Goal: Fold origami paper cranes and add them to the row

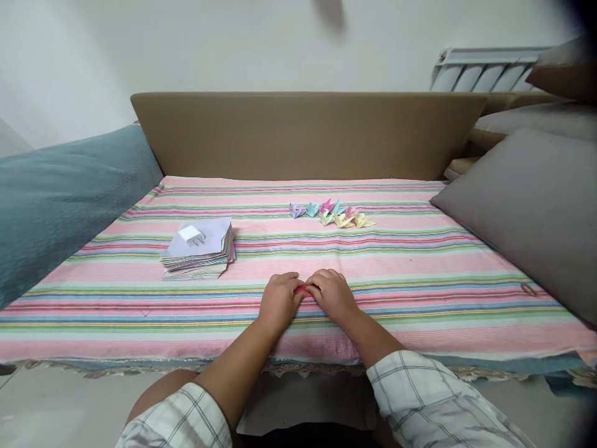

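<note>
Just below the middle of the frame, a small red piece [302, 289], apparently folded paper, lies over the striped cloth [396, 305] directly between the left hand [280, 298] and the right hand [332, 295], touched by both so that neither is clearly nearer. Each hand appears to pinch it between thumb and fingers from its own side, and the little that shows seems to run left to right, though the fingers cover its full outline. The paper stack [208, 246] lies well apart, left of centre in the frame.
</note>
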### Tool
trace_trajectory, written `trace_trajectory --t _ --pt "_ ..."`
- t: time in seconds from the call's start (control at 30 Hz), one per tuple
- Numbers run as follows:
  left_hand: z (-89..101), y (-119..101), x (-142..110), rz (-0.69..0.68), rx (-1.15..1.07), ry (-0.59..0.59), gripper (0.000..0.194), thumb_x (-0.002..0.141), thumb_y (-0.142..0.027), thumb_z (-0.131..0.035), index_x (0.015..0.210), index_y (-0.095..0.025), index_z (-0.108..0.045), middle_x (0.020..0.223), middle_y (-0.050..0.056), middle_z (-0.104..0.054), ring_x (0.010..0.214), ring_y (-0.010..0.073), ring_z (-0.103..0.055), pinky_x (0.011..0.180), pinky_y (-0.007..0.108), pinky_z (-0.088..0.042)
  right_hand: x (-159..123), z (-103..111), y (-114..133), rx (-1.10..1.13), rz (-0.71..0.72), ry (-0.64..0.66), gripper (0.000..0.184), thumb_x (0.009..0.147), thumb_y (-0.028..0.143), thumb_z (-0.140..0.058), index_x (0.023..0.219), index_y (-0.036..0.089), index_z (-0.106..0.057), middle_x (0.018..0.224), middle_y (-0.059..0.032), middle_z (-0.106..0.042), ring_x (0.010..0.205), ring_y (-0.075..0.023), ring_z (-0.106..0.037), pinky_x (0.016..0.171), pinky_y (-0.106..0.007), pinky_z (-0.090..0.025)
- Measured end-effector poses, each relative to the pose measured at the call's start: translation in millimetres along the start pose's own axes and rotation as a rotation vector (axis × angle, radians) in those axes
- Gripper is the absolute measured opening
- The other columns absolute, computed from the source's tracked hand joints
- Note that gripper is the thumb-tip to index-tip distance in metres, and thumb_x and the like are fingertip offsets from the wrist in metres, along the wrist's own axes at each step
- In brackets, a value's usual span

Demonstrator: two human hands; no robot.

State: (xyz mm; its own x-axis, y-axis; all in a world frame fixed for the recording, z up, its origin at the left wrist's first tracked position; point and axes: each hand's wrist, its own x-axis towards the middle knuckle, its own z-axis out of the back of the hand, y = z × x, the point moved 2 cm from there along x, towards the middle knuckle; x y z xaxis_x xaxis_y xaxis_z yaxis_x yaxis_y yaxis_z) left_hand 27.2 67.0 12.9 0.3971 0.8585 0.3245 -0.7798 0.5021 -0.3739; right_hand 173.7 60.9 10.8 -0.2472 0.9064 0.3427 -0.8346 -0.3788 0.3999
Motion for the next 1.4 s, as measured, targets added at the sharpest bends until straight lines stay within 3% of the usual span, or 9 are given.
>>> trace_trajectory --t 0.23,0.33,0.57,0.97,1.23,1.4 --pt "2.6 -3 -1 0.033 -0.06 -0.02 0.001 0.074 -0.02 -0.067 0.075 -0.02 -0.066 0.105 0.007 -0.067 0.101 0.0228 -0.058 0.088 0.038 -0.042 -5 2 -1 -0.006 0.045 0.056 0.006 0.084 0.024 -0.059 0.086 0.022 -0.064 0.086 -0.0009 -0.065 0.085 -0.0172 -0.054 0.079 -0.032 -0.033" --pt "3.0 -3 0 0.057 -0.073 -0.003 0.005 0.074 -0.02 -0.066 0.07 -0.019 -0.064 0.104 0.006 -0.067 0.1 0.0224 -0.058 0.086 0.037 -0.043 -6 1 -3 -0.025 0.048 0.086 0.01 0.085 0.026 -0.058 0.092 0.023 -0.066 0.089 -0.0018 -0.065 0.087 -0.0178 -0.055 0.079 -0.032 -0.033" --pt "4.6 -2 1 0.07 -0.033 0.071 0.009 0.077 -0.023 -0.064 0.084 -0.021 -0.069 0.107 0.006 -0.067 0.1 0.0221 -0.059 0.089 0.038 -0.043 -6 2 -5 -0.048 0.089 0.113 0.013 0.086 0.027 -0.057 0.092 0.023 -0.068 0.088 -0.0028 -0.065 0.085 -0.0166 -0.056 0.075 -0.029 -0.035" --pt "9.6 3 -1 -0.153 0.12 0.152 0.016 0.084 -0.021 -0.055 0.086 -0.022 -0.071 0.108 0.006 -0.067 0.096 0.0211 -0.061 0.087 0.036 -0.047 -11 3 -5 -0.182 0.236 0.11 0.024 0.092 0.028 -0.047 0.087 0.024 -0.07 0.082 -0.0023 -0.065 0.081 -0.0136 -0.055 0.074 -0.027 -0.033" --pt "12.8 1 -4 -0.191 0.243 0.198 0.023 0.087 -0.025 -0.049 0.087 -0.024 -0.072 0.111 0.004 -0.066 0.09 0.0204 -0.061 0.082 0.035 -0.048 -14 1 -8 -0.18 0.285 0.11 0.024 0.093 0.026 -0.045 0.095 0.026 -0.069 0.09 -0.0016 -0.067 0.083 -0.014 -0.056 0.076 -0.027 -0.037" --pt "11.6 1 -6 -0.194 0.272 0.201 0.022 0.086 -0.024 -0.05 0.09 -0.024 -0.071 0.113 0.004 -0.065 0.092 0.0203 -0.06 0.082 0.033 -0.048 -16 0 -8 -0.173 0.293 0.099 0.025 0.093 0.025 -0.044 0.09 0.024 -0.069 0.088 -0.0026 -0.067 0.083 -0.0146 -0.057 0.077 -0.027 -0.038"
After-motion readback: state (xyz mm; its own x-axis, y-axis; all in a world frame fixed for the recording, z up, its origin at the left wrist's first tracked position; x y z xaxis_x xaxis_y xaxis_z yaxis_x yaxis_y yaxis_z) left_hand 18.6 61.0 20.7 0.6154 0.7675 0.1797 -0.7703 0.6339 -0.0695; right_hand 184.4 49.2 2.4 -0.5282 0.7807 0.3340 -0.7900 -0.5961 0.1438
